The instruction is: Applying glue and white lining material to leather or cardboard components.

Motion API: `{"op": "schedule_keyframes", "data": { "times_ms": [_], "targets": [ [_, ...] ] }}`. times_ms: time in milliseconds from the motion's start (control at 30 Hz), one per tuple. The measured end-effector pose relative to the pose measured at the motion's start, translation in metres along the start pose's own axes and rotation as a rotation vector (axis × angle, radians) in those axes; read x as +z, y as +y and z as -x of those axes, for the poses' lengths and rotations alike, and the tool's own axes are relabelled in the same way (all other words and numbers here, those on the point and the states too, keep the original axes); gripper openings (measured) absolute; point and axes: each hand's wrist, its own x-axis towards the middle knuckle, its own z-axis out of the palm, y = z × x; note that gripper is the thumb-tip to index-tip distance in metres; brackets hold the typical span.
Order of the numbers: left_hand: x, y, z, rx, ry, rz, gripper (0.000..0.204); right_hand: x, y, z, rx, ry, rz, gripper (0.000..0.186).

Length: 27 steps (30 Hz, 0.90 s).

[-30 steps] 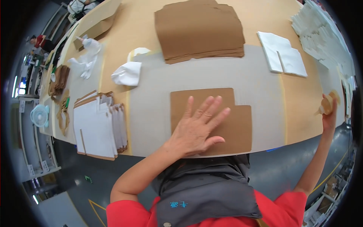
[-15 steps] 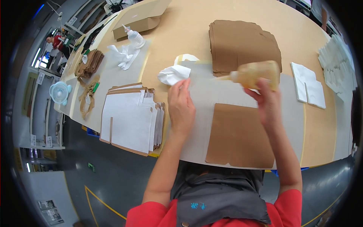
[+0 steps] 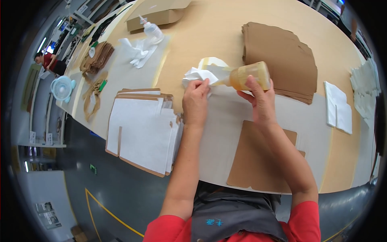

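Observation:
In my right hand (image 3: 261,101) is a squeeze bottle (image 3: 252,76) of amber liquid, likely glue, lying almost level with its nozzle toward the left. Crumpled white tissue (image 3: 198,75) is pinched between the fingers of my left hand (image 3: 195,103). The nozzle end meets the tissue, so its tip is hard to see. Below my right forearm a flat brown sheet (image 3: 254,161) rests on the grey table covering, partly hidden by the arm. A stack of brown sheets (image 3: 278,56) lies beyond the bottle.
Left of my left arm sits a pile of white-faced brown pieces (image 3: 141,129). Farther off are a clear nozzle bottle (image 3: 153,33), a cardboard box (image 3: 157,16) and a brown bundle (image 3: 96,57). Folded white pieces (image 3: 338,107) lie at right. A small blue fan (image 3: 62,88) stands at the left edge.
My right hand has brought the bottle leftward to the tissue. My left fingers, earlier at the tissue's edge, now pinch it. The view has shifted slightly.

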Motion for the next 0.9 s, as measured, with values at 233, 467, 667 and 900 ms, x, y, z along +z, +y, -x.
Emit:
{"op": "schedule_keyframes", "data": {
  "times_ms": [233,467,667,900],
  "targets": [
    [0.005,0.012,0.018,0.114,0.006,-0.014,0.005,-0.033,-0.018,-0.005,0.006,-0.050,0.127,0.052],
    [0.008,0.011,0.036,0.426,-0.021,-0.084,0.008,-0.004,-0.055,-0.017,-0.180,-0.092,0.450,0.073],
    [-0.007,0.010,0.036,0.387,0.002,-0.092,0.020,-0.045,-0.103,0.020,-0.242,-0.079,0.100,0.044],
    [-0.027,0.047,0.066,0.303,0.091,-0.116,0.051,-0.145,-0.105,0.128,-0.224,0.097,0.039,0.040]
  ]
}}
